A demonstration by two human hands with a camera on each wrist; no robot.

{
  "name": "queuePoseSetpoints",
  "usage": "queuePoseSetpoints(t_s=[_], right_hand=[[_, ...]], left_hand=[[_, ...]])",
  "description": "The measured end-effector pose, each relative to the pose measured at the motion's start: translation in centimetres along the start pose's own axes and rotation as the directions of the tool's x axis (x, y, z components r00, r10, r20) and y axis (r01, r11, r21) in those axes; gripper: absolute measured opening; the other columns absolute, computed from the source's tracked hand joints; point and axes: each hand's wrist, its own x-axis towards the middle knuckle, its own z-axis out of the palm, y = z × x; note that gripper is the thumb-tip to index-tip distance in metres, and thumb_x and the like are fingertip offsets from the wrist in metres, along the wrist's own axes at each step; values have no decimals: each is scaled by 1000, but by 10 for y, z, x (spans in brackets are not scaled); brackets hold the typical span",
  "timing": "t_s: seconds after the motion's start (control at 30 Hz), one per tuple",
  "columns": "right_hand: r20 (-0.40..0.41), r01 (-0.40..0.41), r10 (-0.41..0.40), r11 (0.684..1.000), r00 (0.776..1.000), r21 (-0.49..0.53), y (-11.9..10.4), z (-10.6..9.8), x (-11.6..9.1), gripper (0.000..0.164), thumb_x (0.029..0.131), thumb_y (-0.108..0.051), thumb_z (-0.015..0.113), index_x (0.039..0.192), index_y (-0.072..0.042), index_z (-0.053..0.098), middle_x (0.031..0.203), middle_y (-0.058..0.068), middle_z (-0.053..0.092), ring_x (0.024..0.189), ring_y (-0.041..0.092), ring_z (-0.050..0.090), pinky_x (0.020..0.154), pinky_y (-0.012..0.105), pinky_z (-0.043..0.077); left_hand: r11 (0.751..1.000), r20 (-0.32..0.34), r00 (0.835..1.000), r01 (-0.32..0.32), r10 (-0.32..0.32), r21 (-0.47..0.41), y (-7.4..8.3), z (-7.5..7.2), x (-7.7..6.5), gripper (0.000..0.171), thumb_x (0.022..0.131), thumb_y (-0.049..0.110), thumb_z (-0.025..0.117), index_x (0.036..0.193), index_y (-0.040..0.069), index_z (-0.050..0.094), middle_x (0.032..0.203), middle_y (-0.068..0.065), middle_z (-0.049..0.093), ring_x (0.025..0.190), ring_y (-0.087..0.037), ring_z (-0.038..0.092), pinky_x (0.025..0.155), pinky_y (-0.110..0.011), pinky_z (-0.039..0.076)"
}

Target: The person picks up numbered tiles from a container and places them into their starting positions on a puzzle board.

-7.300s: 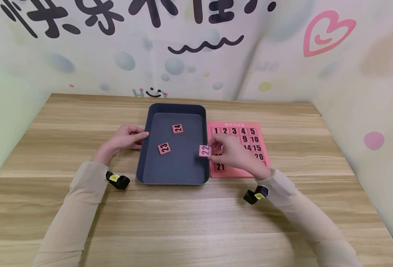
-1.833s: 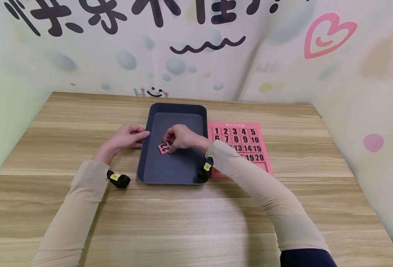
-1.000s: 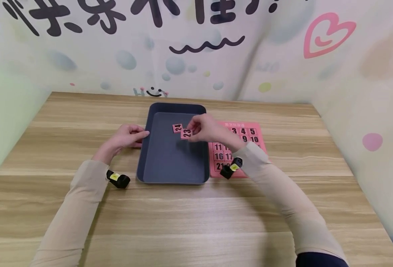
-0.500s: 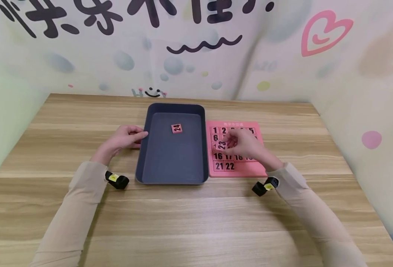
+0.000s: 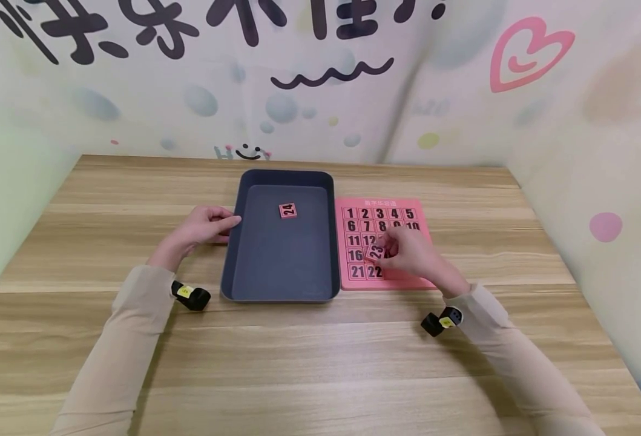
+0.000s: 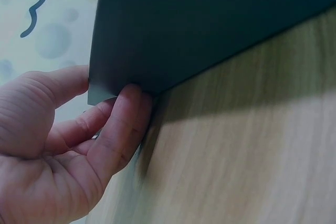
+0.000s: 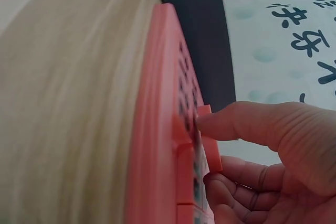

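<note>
Between thumb and fingers, my right hand [image 5: 410, 251] pinches a pink number tile marked 23 [image 5: 374, 252]. It holds the tile tilted, just above the pink number puzzle board [image 5: 407, 283]; in the right wrist view the tile [image 7: 211, 145] shows edge-on. Rows 1 to 20 are partly covered by my hand, and tiles 21 [image 5: 357, 271] and 22 [image 5: 373, 272] sit in the bottom row. On the left, my left hand [image 5: 203, 229] grips the dark tray [image 5: 284, 266] at its left wall, thumb at the rim and fingers against the outside. Tile 24 [image 5: 287, 210] lies sideways inside the tray.
The tray's right wall stands right beside the board's left edge. Both rest on a wood-grain table [image 5: 298, 363]. A printed wall sheet [image 5: 320, 109] rises behind the table, with more wall at both sides.
Tile 22 went from my right hand into the bottom row. My right hand then picked tile 23 from the tray and carried it right, over the board. The left hand stays on the tray.
</note>
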Motion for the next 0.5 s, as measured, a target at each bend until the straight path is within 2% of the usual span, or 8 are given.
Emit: queuePoseSetpoints(t_s=[0.13,0.33,0.4,0.5], right_hand=[[-10,0,0,1000,1000,5,1,3,-2,26,70,-9,80,87,0,62,79,8,60,71,19,54,63,29,48],[4,24,-24,999,1000,-37,3,2,-3,31,70,-15,82,85,0,60,80,8,61,72,20,55,65,31,50],[21,41,-40,998,999,-47,3,0,-3,34,68,-15,83,89,1,61,82,9,60,74,21,55,67,33,50],[53,101,-97,993,994,-64,5,-4,-3,45,66,-12,82,103,2,62,92,13,60,79,24,53,70,36,48]], left_hand=[[1000,-4,1000,5,-5,9,0,0,0,40,97,19,53,121,-13,51,94,-8,56,76,-9,57,72,-21,55],[1000,-6,1000,4,-4,11,0,0,0,40,97,19,53,121,-13,51,95,-8,57,76,-9,57,72,-21,55],[1000,-3,1000,4,-4,-5,-1,0,0,40,97,19,53,122,-13,50,94,-7,57,76,-9,58,72,-21,55],[1000,2,1000,5,-5,-28,-2,0,1,41,97,18,53,122,-13,49,93,-5,57,76,-8,58,72,-21,56]])
